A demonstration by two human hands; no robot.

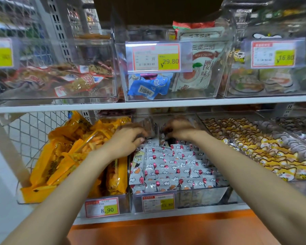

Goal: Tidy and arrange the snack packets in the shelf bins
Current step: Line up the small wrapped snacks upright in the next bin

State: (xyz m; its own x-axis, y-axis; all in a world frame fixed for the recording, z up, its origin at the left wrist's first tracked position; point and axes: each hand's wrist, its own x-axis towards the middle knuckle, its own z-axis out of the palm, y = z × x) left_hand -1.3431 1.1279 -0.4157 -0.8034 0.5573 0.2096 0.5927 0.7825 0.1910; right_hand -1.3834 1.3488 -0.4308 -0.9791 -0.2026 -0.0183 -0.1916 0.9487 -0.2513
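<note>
status: partly done, as judged from how the bins lie now

- middle bin (184, 192) on the lower shelf is being worked. white packets (175, 167), printed with red balloons and clouds, are laid in neat overlapping rows across the front and middle of it
- back of the same bin is not sorted yet: dark packets (148, 127) are stood loosely there, some tilted
- left hand (129, 138): grip narrow, thumb and fingers curled on the dark packets at the back left
- right hand (180, 129): fingers bent down into the back of the bin. it cannot be told whether anything is held, as the fingertips are blurred and hidden
- orange packets (69, 156) in the left bin (113, 197) are piled at mixed angles and a few are poking over the rim, so this bin is judged still to be done
- cat-print packets (265, 152) in the bin to the right are lined up fairly evenly and look finished or nearly so
- upper shelf bins hold loose mixed bags and are judged untouched

look of the packets: small, flat, glossy pillow packs with crimped ends. they are judged light and slippery, so rows could easily be knocked out of line when the back is straightened
</note>
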